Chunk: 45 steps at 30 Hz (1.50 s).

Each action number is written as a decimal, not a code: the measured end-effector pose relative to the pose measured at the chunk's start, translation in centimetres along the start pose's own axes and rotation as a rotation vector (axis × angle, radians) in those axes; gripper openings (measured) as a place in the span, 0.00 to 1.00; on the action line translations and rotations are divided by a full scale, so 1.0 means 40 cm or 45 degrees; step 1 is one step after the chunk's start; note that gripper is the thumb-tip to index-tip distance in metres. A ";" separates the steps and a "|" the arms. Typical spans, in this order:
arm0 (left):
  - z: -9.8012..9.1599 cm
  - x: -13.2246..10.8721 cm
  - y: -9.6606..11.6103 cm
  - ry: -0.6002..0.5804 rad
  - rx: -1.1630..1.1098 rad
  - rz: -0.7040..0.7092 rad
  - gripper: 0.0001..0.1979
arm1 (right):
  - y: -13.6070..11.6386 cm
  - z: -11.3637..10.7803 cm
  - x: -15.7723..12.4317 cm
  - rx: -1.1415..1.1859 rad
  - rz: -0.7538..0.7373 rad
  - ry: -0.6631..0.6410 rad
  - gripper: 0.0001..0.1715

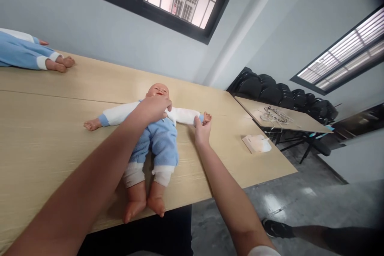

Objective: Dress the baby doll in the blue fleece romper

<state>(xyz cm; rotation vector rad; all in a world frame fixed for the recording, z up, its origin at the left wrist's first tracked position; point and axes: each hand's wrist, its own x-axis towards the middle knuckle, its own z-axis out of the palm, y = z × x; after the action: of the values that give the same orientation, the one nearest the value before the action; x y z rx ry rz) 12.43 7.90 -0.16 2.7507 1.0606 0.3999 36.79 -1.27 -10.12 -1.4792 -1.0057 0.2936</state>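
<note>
A baby doll (163, 140) in a white-sleeved top and blue trousers lies on its back on the table, arms spread and feet toward me. My left hand (156, 108) reaches across its chest just below the chin. Its fingers are curled on the top near the collar and shoulder, covering part of the neck and chest. With thumb and fingers closed, my right hand (203, 131) grips the doll's sleeve (187, 116) near the blue cuff, beside the small doll hand.
A second doll (27, 54) lies at the far left of the wooden table (60, 140). Near the right edge is a white tissue pack (256, 144). Tangled cables (274, 116) lie on another table, before stacked black chairs (279, 92). A person's shoe (277, 229) shows at lower right.
</note>
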 end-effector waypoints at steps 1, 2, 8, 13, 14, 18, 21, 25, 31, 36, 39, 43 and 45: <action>-0.004 -0.004 0.003 0.001 0.016 0.045 0.13 | -0.002 -0.001 0.002 -0.017 -0.013 0.030 0.43; -0.008 -0.008 0.006 -0.011 0.022 0.079 0.10 | -0.002 -0.002 0.004 -0.028 -0.022 0.043 0.44; -0.031 -0.022 0.019 0.065 0.039 0.092 0.13 | 0.009 -0.005 -0.002 0.078 0.002 0.028 0.45; -0.051 -0.040 0.036 -0.252 -0.019 0.027 0.10 | 0.019 -0.006 -0.005 0.254 0.055 0.047 0.46; -0.052 -0.045 0.040 -0.279 -0.009 -0.005 0.12 | 0.020 -0.006 -0.005 0.268 0.057 0.047 0.46; -0.048 -0.064 0.053 -0.259 0.089 -0.112 0.20 | 0.022 -0.009 -0.007 0.282 0.055 0.031 0.47; -0.052 -0.070 0.060 -0.226 0.204 -0.085 0.18 | 0.020 -0.012 -0.009 0.262 0.053 0.005 0.45; -0.070 -0.070 0.069 -0.137 0.131 0.078 0.19 | 0.017 -0.014 -0.013 0.263 0.031 -0.004 0.44; -0.092 -0.078 0.063 -0.247 -0.124 -0.008 0.22 | 0.023 -0.014 -0.011 0.307 0.024 -0.006 0.44; -0.111 -0.093 0.052 -0.344 -0.186 -0.109 0.15 | 0.035 -0.014 -0.006 0.342 0.081 -0.027 0.47; -0.125 -0.099 0.054 -0.450 -0.133 -0.212 0.25 | 0.036 -0.015 -0.007 0.342 0.093 -0.044 0.46; -0.127 -0.093 0.051 -0.439 -0.178 -0.212 0.33 | 0.035 -0.015 -0.008 0.351 0.092 -0.057 0.45; -0.116 -0.084 0.045 -0.409 -0.185 -0.111 0.29 | 0.034 -0.015 -0.008 0.350 0.089 -0.062 0.46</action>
<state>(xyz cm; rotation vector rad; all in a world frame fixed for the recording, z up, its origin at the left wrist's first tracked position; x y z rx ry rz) 9.75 4.57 4.08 2.5183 1.0185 0.0186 37.55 -1.71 -11.35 -1.2637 -0.9135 0.5003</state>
